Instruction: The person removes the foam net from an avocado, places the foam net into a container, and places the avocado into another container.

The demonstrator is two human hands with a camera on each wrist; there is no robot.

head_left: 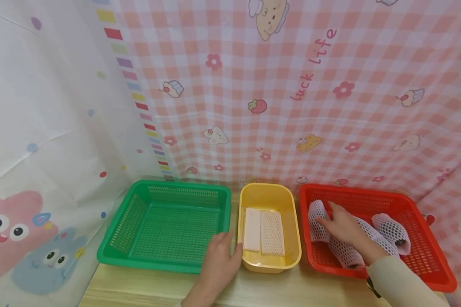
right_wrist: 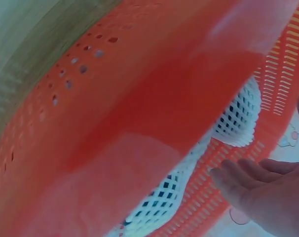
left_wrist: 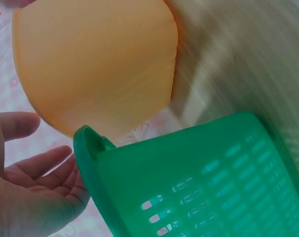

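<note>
My right hand (head_left: 343,228) reaches into the red basket (head_left: 434,256), its thumb and fingers spread at the leftmost white foam net sleeve (head_left: 318,219). Whether they touch it I cannot tell. In the right wrist view the fingers (right_wrist: 243,180) are extended and hold nothing. More net sleeves lie under and beside this hand, one (head_left: 392,230) at the right with a dark end; their contents are hidden. My left hand (head_left: 220,260) is at the right rim of the green basket (head_left: 117,260), fingers loosely bent, thumb towards the yellow basket (head_left: 297,238).
Two flat foam net pieces, one pale pink (head_left: 252,230) and one meshed (head_left: 272,233), lie side by side in the yellow basket. All three baskets stand in a row on a wooden table (head_left: 146,285). A pink checked cloth (head_left: 230,115) hangs behind.
</note>
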